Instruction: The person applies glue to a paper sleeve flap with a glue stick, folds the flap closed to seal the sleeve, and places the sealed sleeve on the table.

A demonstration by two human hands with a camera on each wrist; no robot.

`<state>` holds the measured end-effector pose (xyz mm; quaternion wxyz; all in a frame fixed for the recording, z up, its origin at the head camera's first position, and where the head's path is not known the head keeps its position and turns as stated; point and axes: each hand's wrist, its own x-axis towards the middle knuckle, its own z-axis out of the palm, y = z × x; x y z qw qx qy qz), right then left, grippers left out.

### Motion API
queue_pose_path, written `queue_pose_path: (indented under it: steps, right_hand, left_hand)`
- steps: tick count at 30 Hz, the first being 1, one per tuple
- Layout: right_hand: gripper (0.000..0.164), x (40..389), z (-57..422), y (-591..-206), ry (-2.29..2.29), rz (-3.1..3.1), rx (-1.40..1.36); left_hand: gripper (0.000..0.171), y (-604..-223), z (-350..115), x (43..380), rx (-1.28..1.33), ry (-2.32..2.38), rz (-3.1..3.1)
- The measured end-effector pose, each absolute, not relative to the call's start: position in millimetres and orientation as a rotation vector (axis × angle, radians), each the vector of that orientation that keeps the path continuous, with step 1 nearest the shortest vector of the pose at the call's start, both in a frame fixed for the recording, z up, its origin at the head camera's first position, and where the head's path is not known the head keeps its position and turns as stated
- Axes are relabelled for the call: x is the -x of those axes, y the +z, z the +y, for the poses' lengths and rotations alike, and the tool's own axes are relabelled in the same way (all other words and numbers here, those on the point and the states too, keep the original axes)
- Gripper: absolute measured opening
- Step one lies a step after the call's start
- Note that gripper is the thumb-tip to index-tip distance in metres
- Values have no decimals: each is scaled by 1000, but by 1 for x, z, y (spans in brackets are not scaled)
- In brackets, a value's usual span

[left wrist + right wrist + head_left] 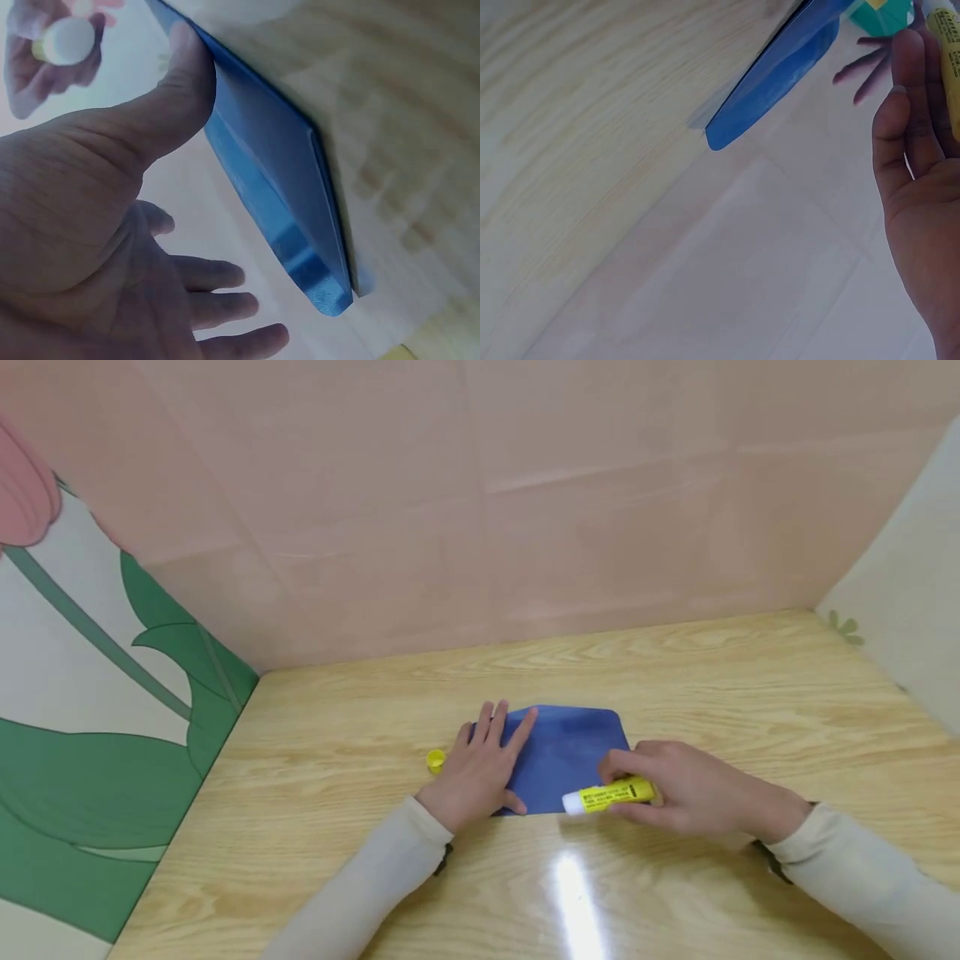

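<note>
Pink backdrop (465, 510) is filling the top of the head frame. Wood-grain bench (247, 793) is taking up the lower half, near edge running out of frame. Green-leaf panel (90, 777) is lining the left side; pale panel (911, 568) is sitting upper right, cut off by the edge. Left sleeve (375, 877) and right sleeve (855, 860) are coming in from the bottom and the lower right, both cropped.

Blue envelope (566, 752) is lying on the bench just below and right of frame centre, between left hand (480, 777) and right hand (682, 789). Left hand is resting over its left end, fingers spread, gripping nothing, hiding most of that end. Right hand is hanging around its lower right corner, covering it; can't tell if they're touching.

Right hand is grasping yellow glue stick (611, 795), white end pointing left over the envelope's lower edge. Fingers are hiding its back end; the right wrist view is cropping it at the right edge, label too small to read.

Yellow cap (435, 761) is sitting just left of the left hand; can't tell if they're touching.
</note>
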<state>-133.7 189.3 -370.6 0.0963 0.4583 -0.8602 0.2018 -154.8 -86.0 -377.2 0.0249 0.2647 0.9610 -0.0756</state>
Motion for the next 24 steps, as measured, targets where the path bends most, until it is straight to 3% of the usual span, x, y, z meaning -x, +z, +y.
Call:
queue_pose_path:
  steps: [8,24]
  right_hand:
    - [27,133,191,-370,636,-2501,-1394]
    - [27,133,190,-373,641,-2539,-1410]
  left_hand:
    - [134,-378,-84,167,-694,-33,2909]
    - [125,-378,-78,147,-833,-216,3052]
